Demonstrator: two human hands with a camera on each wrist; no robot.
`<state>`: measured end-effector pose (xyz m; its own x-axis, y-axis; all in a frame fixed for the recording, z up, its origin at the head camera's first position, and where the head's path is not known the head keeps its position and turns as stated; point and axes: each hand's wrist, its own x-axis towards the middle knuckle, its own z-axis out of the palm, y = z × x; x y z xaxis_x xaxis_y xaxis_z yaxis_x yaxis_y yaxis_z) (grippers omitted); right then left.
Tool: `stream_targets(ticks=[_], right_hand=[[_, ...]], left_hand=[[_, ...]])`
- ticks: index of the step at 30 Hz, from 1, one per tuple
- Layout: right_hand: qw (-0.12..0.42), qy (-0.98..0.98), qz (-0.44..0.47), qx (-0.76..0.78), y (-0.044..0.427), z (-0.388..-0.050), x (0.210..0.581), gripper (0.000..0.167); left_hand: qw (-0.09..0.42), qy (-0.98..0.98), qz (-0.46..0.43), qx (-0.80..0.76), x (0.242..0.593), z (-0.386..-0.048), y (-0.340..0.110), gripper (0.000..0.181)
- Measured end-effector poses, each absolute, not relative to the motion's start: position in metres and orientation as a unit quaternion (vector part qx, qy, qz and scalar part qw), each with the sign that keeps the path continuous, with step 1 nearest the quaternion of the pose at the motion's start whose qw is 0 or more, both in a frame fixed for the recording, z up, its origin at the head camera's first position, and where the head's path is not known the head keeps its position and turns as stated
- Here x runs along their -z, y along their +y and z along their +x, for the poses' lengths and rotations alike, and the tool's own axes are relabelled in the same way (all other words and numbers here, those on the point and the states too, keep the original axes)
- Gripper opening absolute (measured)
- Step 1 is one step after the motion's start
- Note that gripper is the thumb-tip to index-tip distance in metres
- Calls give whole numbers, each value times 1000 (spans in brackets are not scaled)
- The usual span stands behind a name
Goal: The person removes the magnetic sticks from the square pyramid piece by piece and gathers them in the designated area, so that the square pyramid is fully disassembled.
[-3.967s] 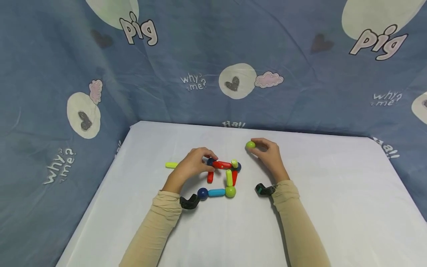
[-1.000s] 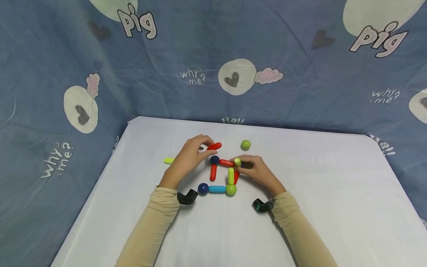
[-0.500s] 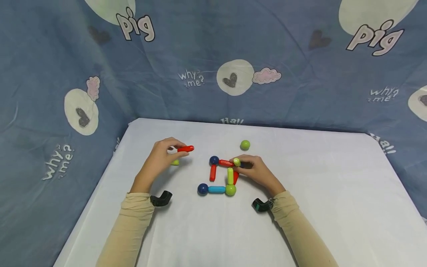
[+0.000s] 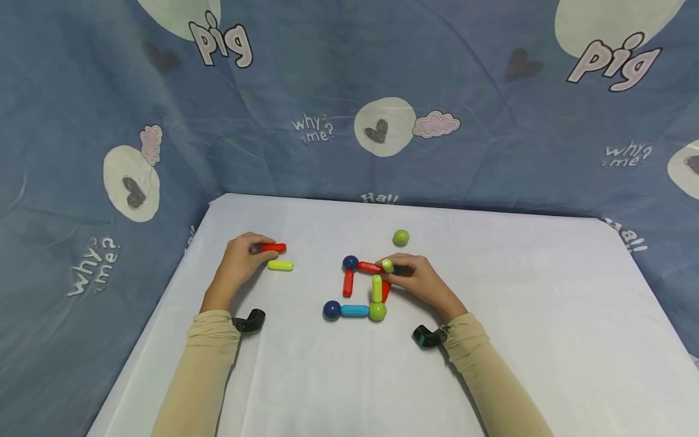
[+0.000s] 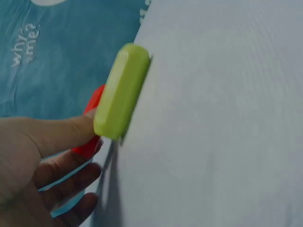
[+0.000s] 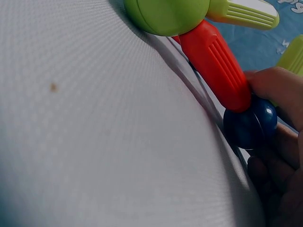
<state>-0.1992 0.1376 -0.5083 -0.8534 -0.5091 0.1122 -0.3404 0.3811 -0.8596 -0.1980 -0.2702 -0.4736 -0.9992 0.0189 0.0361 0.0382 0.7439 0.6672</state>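
"Red toy rod (image 4: 275, 247): where does the head view show it?"
"Pinched by the left hand (image 4: 241, 258), just beside a lime rod (image 4: 280, 266) on the tabletop (image 4: 491, 364)."
"And the left wrist view?"
"The same pinch, with the red piece partly behind the lime one."
"Right wrist?"
"The right hand (image 6: 284, 163) grips a navy ball (image 6: 250, 124) joined to a second red rod (image 6: 215, 66)."

"pig" (image 4: 221, 42), "why me?" (image 4: 312, 127), "Ha!!" (image 4: 379, 198), on cloth (image 4: 327, 67)
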Motion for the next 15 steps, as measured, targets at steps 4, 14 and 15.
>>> stream_targets(ticks=[4, 14, 15], right_hand=[[86, 827, -255, 493, 137, -200, 508, 31], [89, 832, -248, 489, 137, -199, 508, 31], [88, 832, -248, 488, 137, -199, 508, 31]], left_hand=[[19, -935, -12, 354, 477, -199, -275, 31], [4, -944, -14, 330, 476, -198, -275, 35], [0, -944, -13, 329, 475, -198, -275, 37]])
